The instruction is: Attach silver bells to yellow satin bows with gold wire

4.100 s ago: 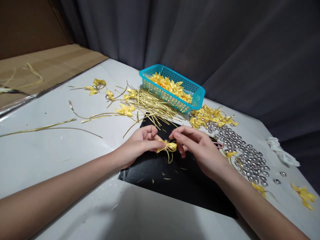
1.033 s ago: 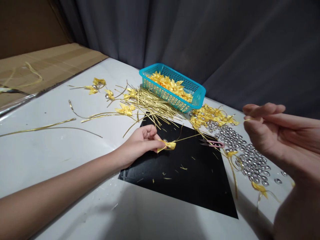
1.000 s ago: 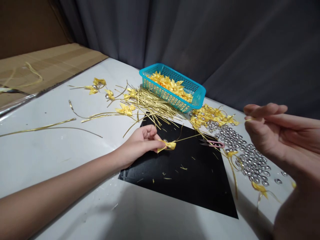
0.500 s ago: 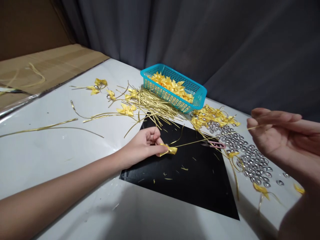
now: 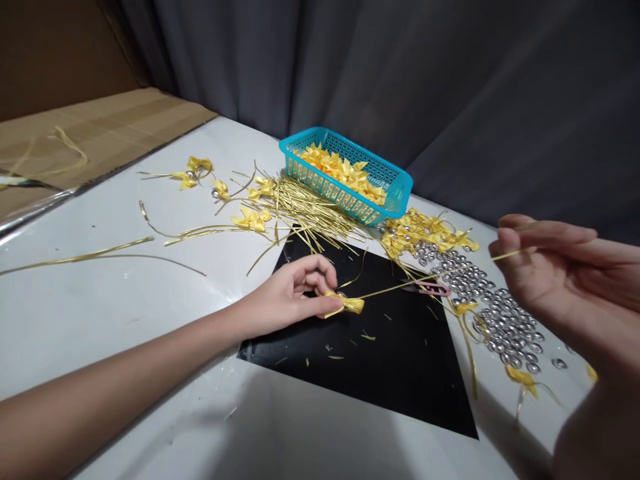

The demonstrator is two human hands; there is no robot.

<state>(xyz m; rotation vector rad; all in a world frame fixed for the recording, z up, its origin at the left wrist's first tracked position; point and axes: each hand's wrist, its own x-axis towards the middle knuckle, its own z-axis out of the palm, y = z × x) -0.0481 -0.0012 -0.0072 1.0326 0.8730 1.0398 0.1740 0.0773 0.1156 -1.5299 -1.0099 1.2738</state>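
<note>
My left hand (image 5: 310, 290) pinches a yellow ribbon bow (image 5: 354, 305) between thumb and fingers, above a black sheet (image 5: 395, 373). A small silvery piece shows at the bow's upper edge. From the bow a thin gold cord (image 5: 400, 286) runs taut up to the right. My right hand (image 5: 555, 273) has the cord's far end at its thumb and forefinger, palm turned up. Beneath the cord, pink-handled thread snips (image 5: 433, 288) lie at the sheet's right edge. Yellow and gold scraps are scattered on the sheet.
A turquoise basket (image 5: 407, 193) of yellow bows stands at the back, with a pile of gold cords (image 5: 310, 207) before it. Many silver bead-like pieces (image 5: 505, 327) spread on the right, near finished-looking yellow bows (image 5: 425, 230). Cardboard (image 5: 125, 120) lies back left; a grey curtain hangs behind.
My left hand and the bow have shifted slightly to the right. The right hand has hardly moved, and the cord stays stretched between both.
</note>
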